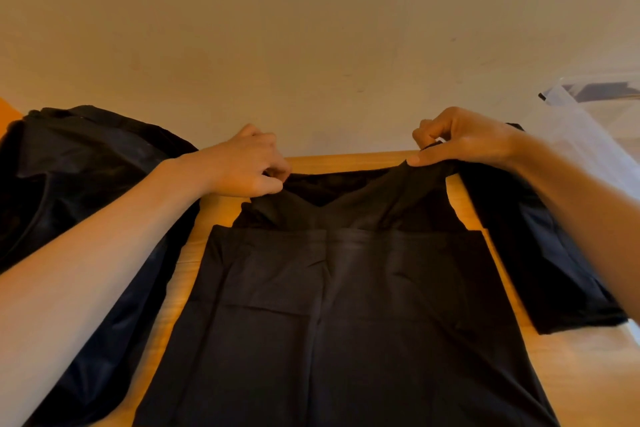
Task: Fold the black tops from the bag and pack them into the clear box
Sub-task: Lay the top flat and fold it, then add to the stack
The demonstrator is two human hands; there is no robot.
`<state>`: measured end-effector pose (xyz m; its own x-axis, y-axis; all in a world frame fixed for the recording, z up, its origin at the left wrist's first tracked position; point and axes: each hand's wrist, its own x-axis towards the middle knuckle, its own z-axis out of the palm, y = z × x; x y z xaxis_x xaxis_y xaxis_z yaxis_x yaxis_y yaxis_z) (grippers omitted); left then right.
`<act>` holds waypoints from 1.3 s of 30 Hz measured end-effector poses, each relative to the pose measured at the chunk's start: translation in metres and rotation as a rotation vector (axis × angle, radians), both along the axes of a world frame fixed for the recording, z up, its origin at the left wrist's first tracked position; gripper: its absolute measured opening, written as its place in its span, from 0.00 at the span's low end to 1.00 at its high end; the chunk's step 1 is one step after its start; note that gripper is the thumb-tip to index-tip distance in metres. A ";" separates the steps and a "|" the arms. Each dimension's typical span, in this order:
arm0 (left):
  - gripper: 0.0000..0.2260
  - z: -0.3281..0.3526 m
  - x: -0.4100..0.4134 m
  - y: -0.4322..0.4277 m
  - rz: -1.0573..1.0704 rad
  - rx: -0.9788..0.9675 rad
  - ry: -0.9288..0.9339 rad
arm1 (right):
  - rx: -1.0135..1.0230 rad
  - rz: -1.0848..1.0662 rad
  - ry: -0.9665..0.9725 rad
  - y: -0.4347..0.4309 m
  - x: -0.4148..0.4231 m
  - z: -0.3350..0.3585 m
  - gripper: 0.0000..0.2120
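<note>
A black top (339,315) lies spread on the wooden table (204,253), its sides folded in over the middle and its neckline at the far end. My left hand (242,163) pinches the left shoulder strap of the top. My right hand (460,139) pinches the right strap and lifts it a little off the table. A black bag (79,184) lies crumpled at the left, under my left forearm. The clear box (588,114) stands at the far right edge, only partly in view.
A dark folded garment (540,253) lies on the table to the right of the top, under my right forearm. A plain beige wall (311,28) rises just behind the table's far edge.
</note>
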<state>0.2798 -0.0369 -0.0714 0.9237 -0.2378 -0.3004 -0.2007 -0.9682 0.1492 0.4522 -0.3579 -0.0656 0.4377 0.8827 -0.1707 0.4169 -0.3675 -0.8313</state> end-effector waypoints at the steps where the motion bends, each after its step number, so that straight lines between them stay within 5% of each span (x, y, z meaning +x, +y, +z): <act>1: 0.20 -0.001 0.000 0.003 -0.063 0.105 -0.059 | -0.019 -0.004 -0.051 -0.001 0.001 0.002 0.22; 5: 0.18 -0.004 0.000 0.013 -0.130 0.195 -0.144 | -0.137 0.014 -0.253 -0.001 0.002 0.007 0.12; 10: 0.15 -0.003 -0.001 0.011 -0.149 0.314 -0.117 | -0.420 0.158 -0.471 0.005 0.007 0.004 0.20; 14: 0.13 -0.008 -0.004 0.011 -0.122 0.341 -0.265 | -0.429 0.128 -0.696 0.008 0.007 0.003 0.24; 19: 0.04 0.001 -0.011 0.022 -0.119 0.185 -0.503 | -0.416 0.174 -0.642 -0.004 0.005 0.019 0.10; 24: 0.04 0.028 -0.016 0.022 -0.078 0.146 -0.684 | -0.273 0.123 -0.775 -0.007 0.001 0.042 0.23; 29: 0.03 0.064 -0.020 0.011 0.047 -0.081 -0.692 | -0.105 0.056 -0.633 -0.006 -0.004 0.068 0.10; 39: 0.05 0.047 -0.044 0.005 -0.046 -0.031 -0.522 | -0.192 0.113 -0.597 -0.013 -0.029 0.061 0.15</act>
